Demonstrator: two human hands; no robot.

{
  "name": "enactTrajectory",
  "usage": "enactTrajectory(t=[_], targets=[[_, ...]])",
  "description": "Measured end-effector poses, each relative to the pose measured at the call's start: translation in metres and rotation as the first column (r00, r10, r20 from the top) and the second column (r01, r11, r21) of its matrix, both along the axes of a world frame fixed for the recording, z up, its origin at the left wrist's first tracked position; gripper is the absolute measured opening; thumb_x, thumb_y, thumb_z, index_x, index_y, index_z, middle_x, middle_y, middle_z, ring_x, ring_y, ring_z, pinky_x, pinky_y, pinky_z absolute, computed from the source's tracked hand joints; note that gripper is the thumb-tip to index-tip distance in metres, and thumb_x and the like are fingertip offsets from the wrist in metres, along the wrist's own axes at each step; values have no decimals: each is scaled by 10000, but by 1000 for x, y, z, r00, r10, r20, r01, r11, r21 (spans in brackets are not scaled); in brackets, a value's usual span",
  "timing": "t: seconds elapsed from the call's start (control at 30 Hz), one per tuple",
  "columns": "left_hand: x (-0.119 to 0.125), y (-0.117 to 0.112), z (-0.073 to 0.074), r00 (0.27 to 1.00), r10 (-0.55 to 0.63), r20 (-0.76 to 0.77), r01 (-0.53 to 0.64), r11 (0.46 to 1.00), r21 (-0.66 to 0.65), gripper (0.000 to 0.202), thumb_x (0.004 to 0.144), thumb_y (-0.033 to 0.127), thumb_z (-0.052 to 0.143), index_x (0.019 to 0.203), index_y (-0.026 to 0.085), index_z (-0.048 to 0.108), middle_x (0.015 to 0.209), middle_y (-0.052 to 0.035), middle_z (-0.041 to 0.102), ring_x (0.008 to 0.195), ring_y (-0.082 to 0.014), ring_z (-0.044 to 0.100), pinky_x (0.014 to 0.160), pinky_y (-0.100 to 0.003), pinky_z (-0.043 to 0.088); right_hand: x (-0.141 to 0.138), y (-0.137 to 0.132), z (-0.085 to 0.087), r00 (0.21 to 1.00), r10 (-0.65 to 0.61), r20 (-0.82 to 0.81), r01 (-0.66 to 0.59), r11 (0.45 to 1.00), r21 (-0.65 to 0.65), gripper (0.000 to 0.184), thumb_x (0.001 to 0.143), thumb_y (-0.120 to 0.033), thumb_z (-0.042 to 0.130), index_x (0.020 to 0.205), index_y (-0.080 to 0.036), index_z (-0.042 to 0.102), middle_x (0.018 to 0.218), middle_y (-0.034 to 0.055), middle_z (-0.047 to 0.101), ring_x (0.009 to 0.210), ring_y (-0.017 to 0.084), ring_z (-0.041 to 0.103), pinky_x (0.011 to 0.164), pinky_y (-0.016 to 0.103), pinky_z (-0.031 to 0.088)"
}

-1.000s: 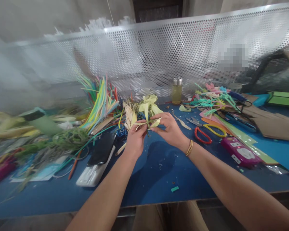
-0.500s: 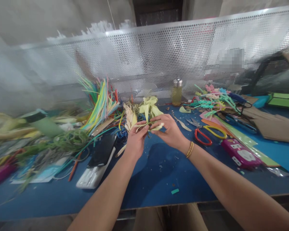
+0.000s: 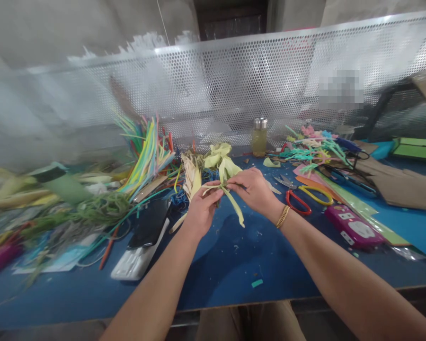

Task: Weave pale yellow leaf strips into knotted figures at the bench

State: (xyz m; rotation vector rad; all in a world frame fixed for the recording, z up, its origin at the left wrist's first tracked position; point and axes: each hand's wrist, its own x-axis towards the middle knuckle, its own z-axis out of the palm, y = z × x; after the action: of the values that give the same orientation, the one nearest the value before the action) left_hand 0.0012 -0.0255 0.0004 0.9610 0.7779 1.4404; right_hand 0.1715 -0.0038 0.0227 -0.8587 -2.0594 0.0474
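Note:
Both hands meet over the middle of the table on a corn husk flower [image 3: 227, 168] with pale yellow-green petals. My left hand [image 3: 201, 212] pinches its lower end between thumb and fingers. From the right, my right hand [image 3: 254, 190] presses its fingertips on the same spot, where a narrow husk strip [image 3: 236, 207] hangs down toward me. Exactly how the strip passes round the base is hidden by the fingers. Dried husks [image 3: 191, 177] stand just behind my left hand.
Left of the hands lie a black phone [image 3: 149, 222], a bundle of coloured pipe cleaners [image 3: 142, 156] and tangled green fibre [image 3: 104, 207]. To the right are red-and-yellow-handled scissors [image 3: 298, 202] and a purple box [image 3: 353, 226]. A bottle [image 3: 260, 137] stands before the perforated metal screen [image 3: 234, 90].
The narrow strip, which pointed right across my right hand, now hangs down below the fingers. My right hand's fingertips have closed in on the flower's base.

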Motion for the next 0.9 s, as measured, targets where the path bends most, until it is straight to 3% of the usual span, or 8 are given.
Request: enactTrajectory(t=[0.1,0.33,0.57,0.9], targets=[[0,-1,0,995,32,-92,-30,999,25,324,584,279,863,823,179,669,666,32,606,584,-88,524,545,-227,366,0,-5,4,996,-47,81,40,995,89,202,928,-307,569,805,-227,707,783,15,714,780,174,589,853,377,302],[-4,1,-4,973,54,-224,-34,995,89,237,645,272,814,773,190,632,638,46,566,546,-86,495,531,-225,346,-4,-12,4,989,-53,138,35,991,130,184,914,-264,544,797,-222,679,764,16,683,783,186,554,898,405,277],[-6,0,-4,966,79,-247,-50,991,122,170,649,209,773,721,180,622,629,39,551,560,-92,470,542,-228,335,-3,-12,5,994,-51,94,40,993,107,166,878,-214,573,729,-217,648,711,-1,661,759,174,541,877,398,280],[-12,4,-6,949,46,-313,-15,995,101,154,676,242,741,682,173,604,609,34,526,558,-97,457,540,-237,334,-2,-10,5,993,-60,98,53,996,72,175,877,-220,589,723,-219,672,705,-7,676,766,171,524,856,388,260]])
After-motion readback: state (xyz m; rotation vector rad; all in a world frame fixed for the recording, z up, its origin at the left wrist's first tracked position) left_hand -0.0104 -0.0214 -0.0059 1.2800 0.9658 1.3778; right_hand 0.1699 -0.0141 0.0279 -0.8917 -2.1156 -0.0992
